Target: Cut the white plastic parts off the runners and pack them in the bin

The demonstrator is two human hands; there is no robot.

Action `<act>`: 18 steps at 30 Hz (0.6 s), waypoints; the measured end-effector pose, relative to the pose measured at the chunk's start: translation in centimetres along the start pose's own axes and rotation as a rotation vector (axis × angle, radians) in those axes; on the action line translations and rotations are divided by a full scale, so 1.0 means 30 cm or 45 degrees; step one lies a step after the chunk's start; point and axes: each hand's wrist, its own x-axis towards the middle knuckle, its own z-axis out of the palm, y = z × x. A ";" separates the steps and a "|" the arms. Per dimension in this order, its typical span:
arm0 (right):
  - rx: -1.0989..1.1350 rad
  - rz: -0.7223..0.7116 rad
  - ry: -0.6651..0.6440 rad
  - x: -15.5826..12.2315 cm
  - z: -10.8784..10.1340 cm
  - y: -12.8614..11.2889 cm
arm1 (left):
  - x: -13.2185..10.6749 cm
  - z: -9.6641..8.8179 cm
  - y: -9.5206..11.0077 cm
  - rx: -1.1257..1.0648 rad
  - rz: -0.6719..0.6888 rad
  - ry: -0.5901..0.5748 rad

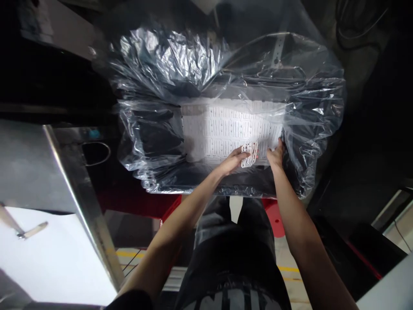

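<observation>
My left hand (235, 161) is closed on a small white slotted plastic piece (249, 155), held tilted over the near right part of the bin. Below it lies a layer of similar white pieces (226, 129), set side by side in rows. At the layer's right end, my right hand (275, 154) reaches down with thumb and fingers apart, its fingertips at the edge of the white pieces. Whether those fingertips grip anything is hard to make out. A clear plastic liner (155, 172) surrounds the layer and folds out over the bin's sides.
To the left stands a metal-edged table (80, 202) with a white sheet (48, 258) and a wooden-handled tool (32, 230) on it. Something red (274, 217) is below the bin near my legs. Dark cables (358, 34) hang at the upper right.
</observation>
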 end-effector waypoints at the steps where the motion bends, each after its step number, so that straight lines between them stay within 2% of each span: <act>1: 0.034 -0.006 -0.014 -0.019 -0.003 -0.015 | 0.004 0.000 0.000 -0.020 -0.006 0.005; 3: 0.116 -0.014 -0.102 -0.062 -0.006 -0.052 | 0.016 0.000 0.002 -0.053 -0.017 0.025; 7: 0.282 -0.077 -0.612 -0.138 -0.016 -0.128 | 0.038 0.000 0.002 -0.070 -0.027 0.091; 9: 0.238 -0.144 -0.739 -0.158 -0.028 -0.155 | 0.044 -0.004 -0.005 -0.067 -0.036 0.104; 12: 0.134 -0.190 -0.686 -0.165 -0.044 -0.171 | 0.049 -0.013 -0.024 -0.066 -0.058 0.144; 18: -0.005 -0.113 -0.635 -0.174 -0.049 -0.137 | 0.041 -0.012 -0.064 -0.074 -0.037 0.181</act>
